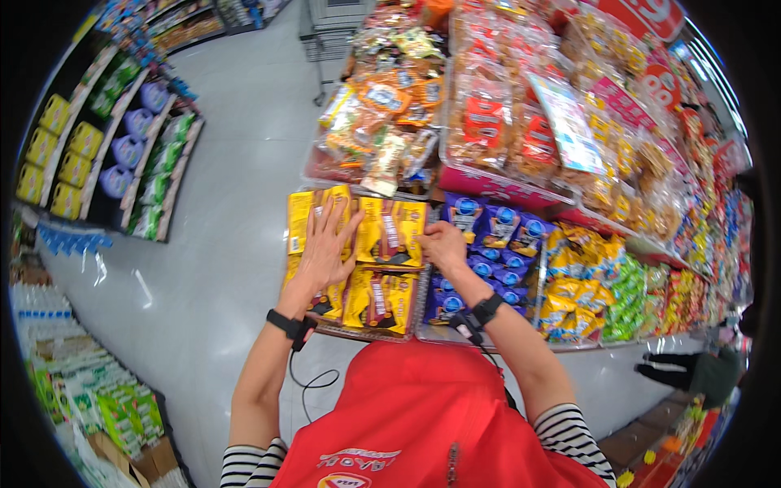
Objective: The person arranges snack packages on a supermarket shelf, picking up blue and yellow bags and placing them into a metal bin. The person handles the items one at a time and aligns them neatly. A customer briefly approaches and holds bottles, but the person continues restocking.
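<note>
Yellow-and-maroon snack packets (391,232) lie in rows in a clear plastic bin (366,333) before me. My left hand (326,247) rests with its fingers spread on the packets at the bin's left side. At the right edge of the upper right packet, my right hand (445,245) has its fingers curled; whether they pinch the packet's edge is not plain. Purple snack bags (482,268) fill the neighbouring bin, just beneath and beside my right hand and wrist. Both wrists bear black straps with small devices and cables.
Bins of wrapped snacks (384,104) and bagged pastries (482,122) rise behind. Yellow bags (576,305) and green bags (625,299) continue rightward. A shopping cart (329,36) stands at the top, shelves (97,140) at the left. A person (701,372) is at the far right.
</note>
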